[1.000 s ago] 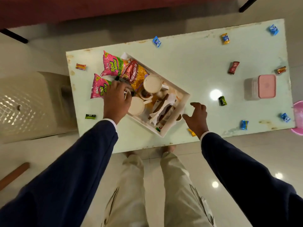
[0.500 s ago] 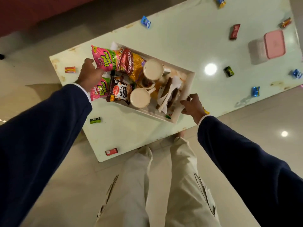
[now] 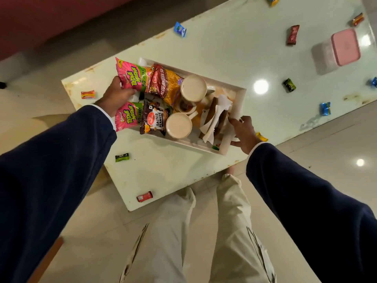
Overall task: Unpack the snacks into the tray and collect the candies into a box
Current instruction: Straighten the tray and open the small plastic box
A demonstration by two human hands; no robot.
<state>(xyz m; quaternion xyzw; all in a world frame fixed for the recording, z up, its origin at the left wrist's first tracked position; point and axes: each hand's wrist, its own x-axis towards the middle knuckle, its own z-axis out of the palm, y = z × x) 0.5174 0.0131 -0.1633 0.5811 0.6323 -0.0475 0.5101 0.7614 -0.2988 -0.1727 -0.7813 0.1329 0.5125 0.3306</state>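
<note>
A white tray (image 3: 240,99) lies on the pale green table (image 3: 224,50). It holds two pink snack packets (image 3: 134,75) (image 3: 127,117), a red namkeen packet (image 3: 165,83), a salted peanuts packet (image 3: 155,119), two cups (image 3: 193,88) (image 3: 179,125) and crumpled paper. My left hand (image 3: 115,97) grips the upper pink packet at the tray's left end. At the tray's right end my right hand (image 3: 243,133) holds the rim. Wrapped candies lie scattered over the table, such as a green one (image 3: 122,157) and a red one (image 3: 144,196). A box with a pink lid (image 3: 344,46) stands at the far right.
More candies lie around: orange (image 3: 87,94), blue (image 3: 180,29), dark red (image 3: 292,35), green (image 3: 289,85), blue (image 3: 325,108), yellow (image 3: 261,137) behind my right wrist. The table's near edge stands just before my legs. A red sofa (image 3: 51,15) fills the upper left.
My left hand went from the tray's middle to its left end and took hold of the upper pink packet. My right hand closed on the tray's right rim. The view has shifted.
</note>
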